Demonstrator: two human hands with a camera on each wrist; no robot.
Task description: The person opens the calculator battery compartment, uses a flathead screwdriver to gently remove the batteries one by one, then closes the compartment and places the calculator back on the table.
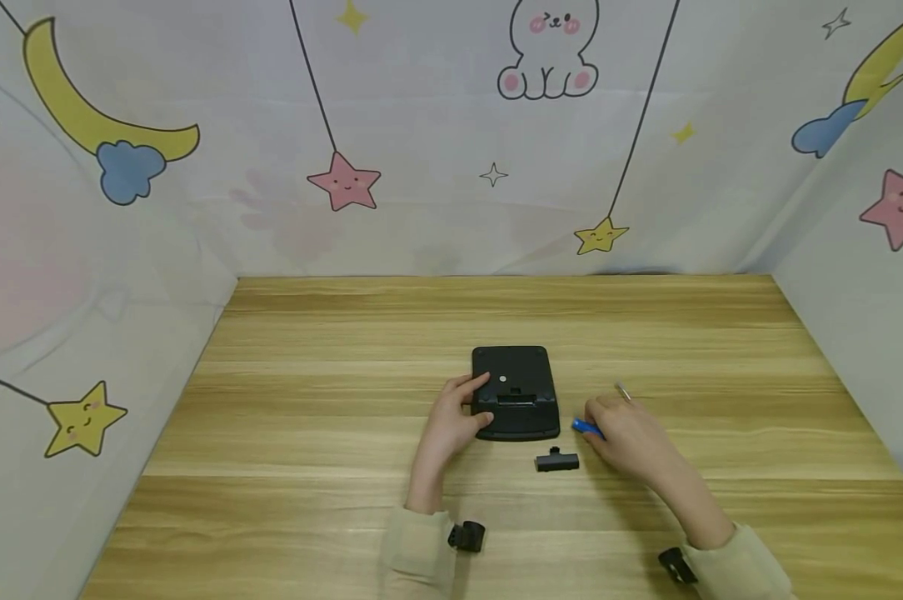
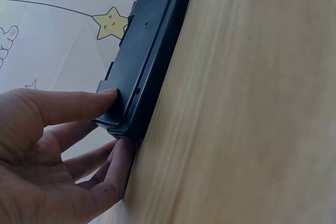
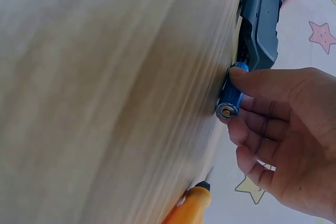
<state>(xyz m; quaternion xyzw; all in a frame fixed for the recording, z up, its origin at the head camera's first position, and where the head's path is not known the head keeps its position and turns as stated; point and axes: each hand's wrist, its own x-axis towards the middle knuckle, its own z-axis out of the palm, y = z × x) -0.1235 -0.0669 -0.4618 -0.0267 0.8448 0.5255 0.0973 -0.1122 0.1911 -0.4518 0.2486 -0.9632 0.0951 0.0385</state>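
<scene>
A black calculator [image 1: 525, 365] lies face down on the table, an open battery slot [image 1: 516, 399] across its back. My left hand [image 1: 455, 417] grips its left edge, the thumb on the back and the fingers against the side, as the left wrist view shows. Just to the right, my right hand [image 1: 631, 437] pinches a blue battery [image 3: 231, 95] between thumb and fingers, low over or on the table. One metal end of the battery faces the right wrist camera. The small dark battery cover [image 1: 558, 462] lies loose in front of the calculator.
A screwdriver with an orange handle [image 3: 190, 206] lies beside my right hand; in the head view only its metal shaft [image 1: 624, 392] shows past the hand. The wooden table [image 1: 309, 400] is bordered by a printed white cloth [image 1: 421, 108] at back and sides.
</scene>
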